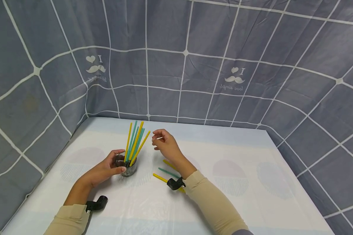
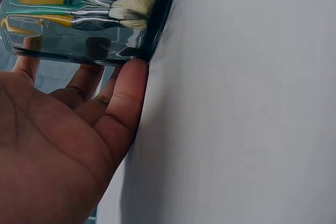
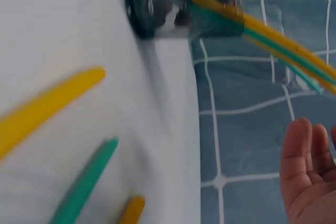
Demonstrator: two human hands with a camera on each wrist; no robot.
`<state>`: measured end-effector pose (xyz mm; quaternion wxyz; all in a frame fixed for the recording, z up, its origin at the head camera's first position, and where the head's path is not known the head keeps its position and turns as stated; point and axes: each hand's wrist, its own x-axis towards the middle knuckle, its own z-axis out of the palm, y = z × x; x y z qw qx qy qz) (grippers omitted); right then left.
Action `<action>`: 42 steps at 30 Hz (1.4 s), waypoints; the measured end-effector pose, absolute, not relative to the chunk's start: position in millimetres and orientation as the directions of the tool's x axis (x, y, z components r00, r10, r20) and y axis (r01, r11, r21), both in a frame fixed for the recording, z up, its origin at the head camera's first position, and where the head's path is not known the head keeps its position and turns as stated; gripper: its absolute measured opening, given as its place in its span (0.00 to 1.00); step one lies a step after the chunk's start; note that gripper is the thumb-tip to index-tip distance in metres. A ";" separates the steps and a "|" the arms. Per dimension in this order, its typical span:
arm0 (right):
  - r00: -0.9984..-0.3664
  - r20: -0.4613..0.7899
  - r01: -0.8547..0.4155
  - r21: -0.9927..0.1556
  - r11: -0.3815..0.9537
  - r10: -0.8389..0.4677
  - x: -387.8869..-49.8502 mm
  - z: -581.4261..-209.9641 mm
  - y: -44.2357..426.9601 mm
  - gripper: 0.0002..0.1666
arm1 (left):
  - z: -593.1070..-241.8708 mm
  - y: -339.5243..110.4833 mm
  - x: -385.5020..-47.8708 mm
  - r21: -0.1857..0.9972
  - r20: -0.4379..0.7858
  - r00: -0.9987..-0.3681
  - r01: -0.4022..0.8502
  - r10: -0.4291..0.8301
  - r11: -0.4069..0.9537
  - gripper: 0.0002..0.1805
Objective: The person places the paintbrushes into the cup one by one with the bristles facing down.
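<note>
Right forearm partly hides 3 loose handles.
Left hand grips glass; right hand hangs relaxed; left-wrist view alone shows me bristles clearly.

the left forearm, sleeved in beige, is extended forward from the lower left; the left hand is curved in a grip, its thumb set opposite the bent fingers. the right forearm, likewise sleeved, is angled inward from the lower right; the right hand is raised, its fingers loosely bent. both wrists are exposed.
</note>
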<state>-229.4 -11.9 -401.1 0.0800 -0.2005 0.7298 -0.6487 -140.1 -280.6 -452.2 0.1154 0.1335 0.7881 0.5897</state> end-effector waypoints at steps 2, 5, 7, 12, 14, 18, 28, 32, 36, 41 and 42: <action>-0.903 0.104 -0.179 -0.973 0.147 -0.417 -233.7 -404.2 -2.5 0.14 | -451.9 -280.4 -140.3 0.960 -0.023 -0.937 0.076 0.348 0.268 0.40; -0.885 0.021 -0.148 -0.960 0.238 -0.465 -239.9 -410.3 10.2 0.15 | -451.5 -280.1 -140.7 0.961 -0.025 -0.937 0.072 0.347 0.266 0.40; -0.862 -0.045 -0.115 -0.953 0.281 -0.504 -242.8 -414.7 17.0 0.16 | -451.5 -280.0 -140.9 0.961 -0.027 -0.938 0.070 0.347 0.266 0.40; -0.814 -0.170 -0.061 -0.926 0.372 -0.555 -245.8 -423.2 27.5 0.19 | -452.8 -280.0 -141.6 0.962 -0.026 -0.937 0.072 0.348 0.265 0.40; -0.806 -0.202 -0.043 -0.918 0.394 -0.557 -245.8 -425.1 29.9 0.19 | -453.7 -280.5 -141.8 0.962 -0.023 -0.937 0.074 0.350 0.263 0.40; -0.795 -0.266 -0.027 -0.882 0.470 -0.545 -246.2 -429.5 33.8 0.13 | -455.2 -281.0 -142.4 0.961 -0.017 -0.936 0.082 0.351 0.265 0.40; -0.759 -0.366 -0.038 -0.801 0.598 -0.539 -250.6 -437.1 40.0 0.10 | -456.0 -281.0 -142.6 0.960 -0.008 -0.935 0.092 0.354 0.265 0.40; -0.741 -0.389 -0.062 -0.772 0.633 -0.547 -255.1 -438.6 41.2 0.11 | -455.7 -280.9 -142.8 0.959 -0.014 -0.935 0.088 0.353 0.271 0.40; -0.714 -0.401 -0.072 -0.773 0.630 -0.574 -257.1 -439.7 41.7 0.10 | -455.4 -280.5 -142.4 0.959 -0.020 -0.936 0.082 0.351 0.271 0.40; -0.703 -0.385 -0.131 -0.756 0.641 -0.598 -255.8 -438.8 41.6 0.11 | -453.4 -280.2 -141.2 0.964 -0.014 -0.935 0.081 0.354 0.252 0.40; -0.702 -0.381 -0.142 -0.752 0.643 -0.601 -255.6 -438.9 41.2 0.10 | -452.8 -280.1 -140.9 0.965 -0.014 -0.935 0.080 0.355 0.249 0.40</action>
